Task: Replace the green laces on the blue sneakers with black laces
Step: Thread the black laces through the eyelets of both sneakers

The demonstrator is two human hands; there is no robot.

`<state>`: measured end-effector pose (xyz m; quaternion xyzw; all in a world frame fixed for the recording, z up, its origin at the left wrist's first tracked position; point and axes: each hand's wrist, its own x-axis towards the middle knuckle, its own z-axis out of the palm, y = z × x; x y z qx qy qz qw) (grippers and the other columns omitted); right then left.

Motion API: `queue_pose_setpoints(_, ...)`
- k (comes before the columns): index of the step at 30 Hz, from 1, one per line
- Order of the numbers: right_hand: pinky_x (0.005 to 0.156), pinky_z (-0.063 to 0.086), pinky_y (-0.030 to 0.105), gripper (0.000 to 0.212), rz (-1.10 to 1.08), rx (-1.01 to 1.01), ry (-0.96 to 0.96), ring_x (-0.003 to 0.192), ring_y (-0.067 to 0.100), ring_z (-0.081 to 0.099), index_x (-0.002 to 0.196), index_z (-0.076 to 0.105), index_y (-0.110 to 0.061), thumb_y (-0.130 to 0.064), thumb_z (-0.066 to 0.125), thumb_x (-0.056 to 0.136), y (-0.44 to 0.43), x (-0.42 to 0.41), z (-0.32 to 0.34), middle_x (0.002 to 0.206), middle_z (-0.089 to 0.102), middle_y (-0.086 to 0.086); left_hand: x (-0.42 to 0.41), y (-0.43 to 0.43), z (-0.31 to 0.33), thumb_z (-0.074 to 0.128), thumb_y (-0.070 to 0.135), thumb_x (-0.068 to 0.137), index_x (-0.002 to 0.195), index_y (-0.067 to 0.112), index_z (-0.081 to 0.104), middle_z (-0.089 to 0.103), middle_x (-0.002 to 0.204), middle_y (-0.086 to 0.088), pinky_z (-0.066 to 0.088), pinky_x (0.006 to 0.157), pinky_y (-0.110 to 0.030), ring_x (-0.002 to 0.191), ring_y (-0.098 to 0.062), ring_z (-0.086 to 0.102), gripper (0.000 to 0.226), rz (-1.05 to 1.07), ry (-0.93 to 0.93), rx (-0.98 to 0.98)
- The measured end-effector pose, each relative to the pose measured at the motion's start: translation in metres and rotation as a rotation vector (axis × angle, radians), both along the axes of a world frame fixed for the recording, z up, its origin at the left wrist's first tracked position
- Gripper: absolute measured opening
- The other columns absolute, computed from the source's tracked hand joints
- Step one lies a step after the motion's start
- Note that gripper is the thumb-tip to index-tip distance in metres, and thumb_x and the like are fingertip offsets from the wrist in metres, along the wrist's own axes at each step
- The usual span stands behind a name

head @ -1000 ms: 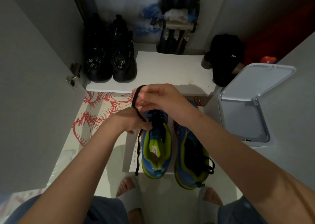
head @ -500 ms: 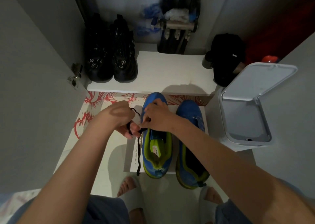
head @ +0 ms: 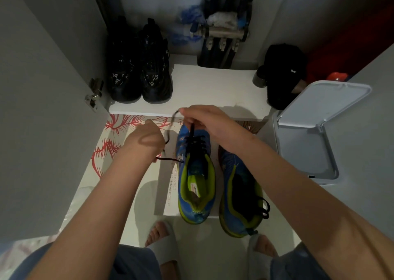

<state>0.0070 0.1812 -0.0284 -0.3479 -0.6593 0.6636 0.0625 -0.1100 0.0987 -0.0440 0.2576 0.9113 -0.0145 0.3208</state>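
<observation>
Blue denim legwear (head: 132,262) and pale slide sandals (head: 165,247) are worn; left hand (head: 147,139), right hand (head: 209,122) and forearms bare.

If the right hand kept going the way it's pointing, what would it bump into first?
Probably the black shoes on the white shelf; the right hand, pinching the black lace, points toward them, though depth is unclear.

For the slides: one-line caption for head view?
The right hand and left hand hold a black lace threaded through one blue sneaker; the other sneaker sits beside it.
</observation>
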Motion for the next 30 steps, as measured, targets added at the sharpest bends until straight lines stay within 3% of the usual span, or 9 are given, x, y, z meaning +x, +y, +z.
queue_pose_setpoints(3, 0.078, 0.047, 0.026, 0.028, 0.015, -0.033, 0.110, 0.068, 0.017, 0.051, 0.073, 0.052, -0.006, -0.017, 0.046, 0.097, 0.001, 0.008, 0.013, 0.067, 0.053, 0.009, 0.000, 0.006, 0.005, 0.045, 0.012, 0.095, 0.133, 0.007, 0.047, 0.045, 0.136, -0.016, 0.040, 0.099, -0.039, 0.125, -0.034, 0.041, 0.039, -0.266, 0.173, 0.014)
queue_pose_setpoints(6, 0.075, 0.049, 0.026, 0.022, 0.073, -0.018, 0.159, 0.068, 0.020, 0.055, 0.083, 0.056, -0.005, -0.013, 0.043, 0.098, -0.002, 0.013, 0.009, 0.069, 0.056, 0.014, 0.008, 0.010, 0.019, 0.043, 0.022, 0.100, 0.097, 0.001, 0.066, 0.066, 0.101, -0.012, 0.048, 0.071, -0.020, 0.097, -0.025, 0.058, 0.032, -0.052, -0.310, 0.395)
queue_pose_setpoints(8, 0.071, 0.051, 0.023, 0.019, 0.078, -0.014, 0.162, 0.069, 0.021, 0.059, 0.087, 0.057, -0.006, -0.013, 0.044, 0.098, 0.000, 0.017, 0.008, 0.070, 0.059, 0.015, 0.017, 0.011, 0.023, 0.039, 0.029, 0.101, 0.073, 0.002, 0.062, 0.067, 0.081, -0.011, 0.050, 0.065, -0.016, 0.083, -0.023, 0.064, 0.045, 0.069, -0.607, 0.556)
queue_pose_setpoints(12, 0.077, 0.052, 0.024, 0.016, 0.162, 0.024, 0.129, 0.076, 0.018, 0.065, 0.089, 0.060, -0.008, -0.013, 0.047, 0.097, 0.007, 0.029, 0.009, 0.077, 0.066, 0.016, 0.018, 0.019, 0.022, 0.033, 0.024, 0.100, 0.081, 0.008, 0.060, 0.068, 0.062, -0.004, 0.050, 0.057, -0.021, 0.064, -0.019, 0.063, 0.037, 0.326, -0.900, 0.726)
queue_pose_setpoints(15, 0.081, 0.051, 0.027, 0.019, 0.299, 0.076, 0.001, 0.080, 0.012, 0.066, 0.092, 0.065, -0.005, -0.015, 0.050, 0.096, 0.004, 0.036, 0.003, 0.084, 0.072, 0.016, 0.015, 0.027, 0.023, 0.025, 0.033, 0.103, 0.100, 0.015, 0.062, 0.073, 0.085, 0.003, 0.053, 0.070, -0.021, 0.073, -0.008, 0.069, 0.040, 0.404, -1.099, 0.829)
queue_pose_setpoints(17, 0.087, 0.051, 0.033, 0.023, 0.421, 0.102, -0.103, 0.084, 0.014, 0.065, 0.099, 0.065, 0.002, -0.016, 0.050, 0.096, -0.001, 0.040, -0.004, 0.092, 0.072, 0.017, 0.017, 0.029, 0.022, 0.030, 0.031, 0.103, 0.101, 0.014, 0.060, 0.072, 0.086, 0.003, 0.056, 0.073, -0.023, 0.075, -0.007, 0.070, 0.034, 0.453, -1.110, 0.908)
queue_pose_setpoints(21, 0.088, 0.053, 0.038, 0.027, 0.545, 0.151, -0.213, 0.096, 0.029, 0.065, 0.106, 0.066, 0.003, -0.018, 0.053, 0.095, -0.011, 0.044, -0.015, 0.101, 0.070, 0.017, 0.023, 0.033, 0.017, 0.041, 0.013, 0.100, 0.085, 0.008, 0.059, 0.053, 0.054, 0.006, 0.036, 0.038, -0.010, 0.039, -0.001, 0.045, 0.025, 0.456, -0.989, 0.994)
queue_pose_setpoints(25, 0.072, 0.056, 0.031, 0.029, 0.389, 0.120, -0.227, 0.089, 0.024, 0.067, 0.105, 0.065, 0.000, -0.026, 0.054, 0.095, -0.006, 0.045, -0.012, 0.103, 0.069, 0.013, 0.026, 0.033, 0.011, 0.044, 0.009, 0.098, 0.095, 0.005, 0.063, 0.059, 0.051, 0.010, 0.031, 0.039, -0.008, 0.041, 0.000, 0.041, 0.020, 0.273, -0.847, 0.947)
queue_pose_setpoints(30, 0.065, 0.057, 0.042, 0.035, 0.127, 0.293, -0.376, 0.080, 0.038, 0.068, 0.106, 0.062, 0.006, -0.026, 0.052, 0.095, 0.018, 0.058, -0.015, 0.098, 0.067, 0.026, 0.021, 0.028, 0.004, 0.052, 0.014, 0.095, 0.095, 0.008, 0.069, 0.064, 0.052, 0.014, 0.031, 0.040, -0.007, 0.042, 0.002, 0.043, 0.018, 0.135, -0.662, 0.857)
